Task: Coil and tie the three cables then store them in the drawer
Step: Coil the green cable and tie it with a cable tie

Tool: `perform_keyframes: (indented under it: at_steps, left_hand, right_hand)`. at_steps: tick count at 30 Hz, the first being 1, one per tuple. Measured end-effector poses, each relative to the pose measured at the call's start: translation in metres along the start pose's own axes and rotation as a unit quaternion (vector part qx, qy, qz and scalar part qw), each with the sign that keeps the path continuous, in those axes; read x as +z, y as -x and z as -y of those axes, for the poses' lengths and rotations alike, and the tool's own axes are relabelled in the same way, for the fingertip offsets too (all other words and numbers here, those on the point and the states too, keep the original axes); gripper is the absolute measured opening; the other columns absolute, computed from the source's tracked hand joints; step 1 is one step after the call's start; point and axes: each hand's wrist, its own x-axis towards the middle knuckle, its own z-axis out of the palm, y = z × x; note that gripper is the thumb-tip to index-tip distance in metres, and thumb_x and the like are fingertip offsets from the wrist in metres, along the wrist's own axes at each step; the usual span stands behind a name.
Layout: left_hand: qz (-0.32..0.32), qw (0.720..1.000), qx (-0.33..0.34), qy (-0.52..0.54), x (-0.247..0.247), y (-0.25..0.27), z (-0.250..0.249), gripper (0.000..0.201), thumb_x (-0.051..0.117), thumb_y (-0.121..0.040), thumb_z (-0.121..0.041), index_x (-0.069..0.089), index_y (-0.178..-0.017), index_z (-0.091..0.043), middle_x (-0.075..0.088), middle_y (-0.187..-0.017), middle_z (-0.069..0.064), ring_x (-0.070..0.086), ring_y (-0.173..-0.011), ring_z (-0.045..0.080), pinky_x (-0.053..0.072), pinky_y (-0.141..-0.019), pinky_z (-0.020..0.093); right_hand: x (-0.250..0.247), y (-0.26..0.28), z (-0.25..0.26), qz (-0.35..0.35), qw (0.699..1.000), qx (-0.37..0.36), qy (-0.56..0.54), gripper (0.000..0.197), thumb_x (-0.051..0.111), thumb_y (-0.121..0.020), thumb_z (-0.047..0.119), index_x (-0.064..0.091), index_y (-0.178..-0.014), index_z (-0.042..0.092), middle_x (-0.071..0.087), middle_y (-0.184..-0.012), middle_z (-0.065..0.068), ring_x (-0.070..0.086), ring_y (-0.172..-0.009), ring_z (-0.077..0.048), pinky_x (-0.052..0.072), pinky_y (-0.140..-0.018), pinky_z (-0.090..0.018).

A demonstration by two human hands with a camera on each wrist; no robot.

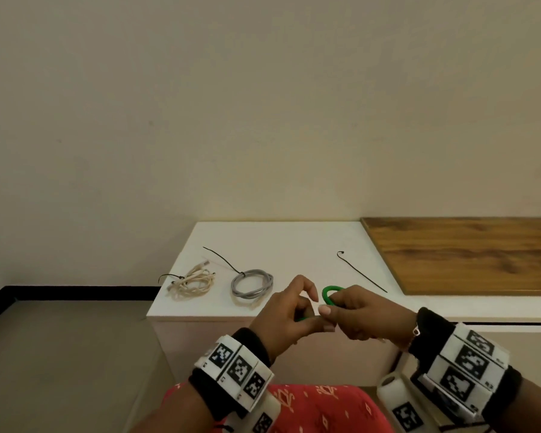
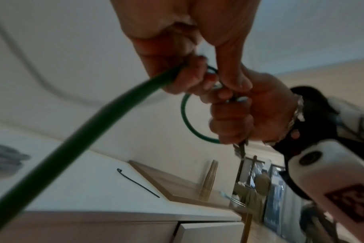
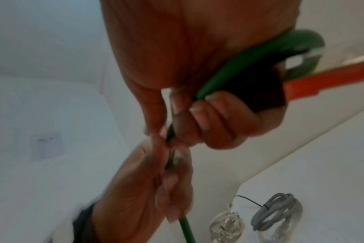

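Both hands meet above the front edge of the white cabinet top (image 1: 294,239) and hold a green cable (image 1: 328,292). My right hand (image 1: 350,310) grips a small green loop (image 2: 184,115) in its curled fingers. My left hand (image 1: 291,310) pinches the cable's running length (image 2: 89,125), which trails down out of view. A cream cable bundle (image 1: 191,284) and a grey cable coil (image 1: 252,284), each bound with a black tie, lie at the left of the top. A loose black zip tie (image 1: 361,271) lies to the right.
A wooden board (image 1: 469,254) covers the surface at the right. A drawer front (image 2: 208,233) shows a dark seam just below the top's edge. Grey floor (image 1: 60,354) lies to the left, and a plain wall stands behind.
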Motion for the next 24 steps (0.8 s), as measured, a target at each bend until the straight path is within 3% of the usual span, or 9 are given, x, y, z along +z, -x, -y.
perform_keyframes:
  at_steps: [2, 7, 10, 12, 16, 18, 21, 24]
  left_hand:
    - [0.028, 0.998, -0.017, 0.044, -0.007, 0.001, 0.009, 0.028, 0.067, -0.08, -0.01, 0.044, -0.083, -0.025, 0.056, -0.047, -0.01, 0.049, -0.046, 0.005, 0.042, -0.046, 0.016]
    - [0.026, 1.0, 0.003, 0.016, -0.017, -0.005, 0.02, 0.016, 0.062, -0.08, -0.011, 0.054, -0.076, -0.024, 0.059, -0.052, -0.02, 0.051, -0.049, -0.003, 0.043, -0.052, 0.011]
    - [-0.028, 0.999, 0.013, 0.038, -0.021, -0.009, 0.025, 0.009, 0.061, -0.077, -0.026, 0.055, -0.07, -0.023, 0.056, -0.051, -0.018, 0.048, -0.049, -0.002, 0.047, -0.051, 0.014]
    - [-0.055, 0.997, 0.011, 0.057, -0.026, -0.008, 0.033, 0.015, 0.058, -0.072, -0.038, 0.057, -0.068, -0.024, 0.052, -0.051, -0.016, 0.046, -0.049, 0.0, 0.049, -0.051, 0.018]
    - [-0.058, 0.997, -0.009, 0.058, -0.031, -0.006, 0.048, 0.022, 0.055, -0.071, -0.044, 0.056, -0.067, -0.022, 0.048, -0.052, -0.012, 0.045, -0.047, 0.001, 0.048, -0.051, 0.018]
    - [-0.048, 0.997, -0.026, 0.062, -0.031, -0.005, 0.052, 0.023, 0.054, -0.078, -0.038, 0.055, -0.068, -0.018, 0.045, -0.056, -0.003, 0.045, -0.046, 0.001, 0.046, -0.051, 0.015]
    - [-0.033, 0.997, -0.06, 0.035, -0.032, 0.002, 0.067, 0.027, 0.042, -0.094, -0.015, 0.054, -0.07, -0.015, 0.044, -0.058, 0.001, 0.047, -0.044, 0.0, 0.043, -0.048, 0.012]
    - [-0.027, 0.994, -0.105, -0.013, -0.037, 0.011, 0.085, 0.024, 0.04, -0.089, -0.026, 0.056, -0.073, -0.02, 0.044, -0.053, -0.01, 0.042, -0.047, 0.004, 0.039, -0.048, 0.016]
  right_hand:
    - [-0.008, 0.003, -0.004, 0.036, 0.997, 0.041, -0.053, 0.033, 0.05, -0.091, 0.029, 0.055, -0.063, 0.012, 0.04, -0.036, 0.01, 0.035, -0.033, -0.005, 0.031, -0.038, -0.014]
    - [-0.012, 0.002, -0.011, 0.111, 0.975, 0.089, -0.171, 0.036, 0.053, -0.088, 0.033, 0.054, -0.058, 0.014, 0.034, -0.036, 0.009, 0.028, -0.032, -0.005, 0.026, -0.037, -0.014]
    - [-0.023, 0.004, -0.007, 0.141, 0.946, 0.059, -0.286, 0.034, 0.053, -0.083, 0.035, 0.049, -0.055, 0.017, 0.032, -0.036, 0.011, 0.026, -0.032, -0.003, 0.025, -0.035, -0.012]
    - [-0.031, 0.007, -0.004, 0.172, 0.925, 0.039, -0.336, 0.035, 0.063, -0.078, 0.04, 0.048, -0.055, 0.018, 0.034, -0.037, 0.013, 0.028, -0.032, -0.002, 0.027, -0.035, -0.012]
    - [-0.029, 0.005, -0.004, 0.229, 0.894, 0.023, -0.385, 0.034, 0.067, -0.076, 0.039, 0.046, -0.056, 0.021, 0.031, -0.039, 0.013, 0.027, -0.035, -0.004, 0.029, -0.036, -0.013]
    - [-0.032, 0.001, -0.005, 0.246, 0.849, 0.025, -0.467, 0.029, 0.059, -0.084, 0.034, 0.049, -0.06, 0.019, 0.027, -0.043, 0.009, 0.026, -0.039, -0.008, 0.034, -0.039, -0.015]
    - [-0.049, 0.002, -0.001, 0.233, 0.782, -0.016, -0.578, 0.035, 0.034, -0.097, 0.03, 0.053, -0.074, 0.01, 0.034, -0.052, 0.002, 0.032, -0.049, -0.014, 0.037, -0.049, -0.023]
    - [-0.065, 0.003, -0.004, 0.201, 0.752, -0.084, -0.622, 0.045, 0.021, -0.099, 0.034, 0.052, -0.081, 0.007, 0.037, -0.058, 0.0, 0.033, -0.057, -0.015, 0.034, -0.056, -0.025]
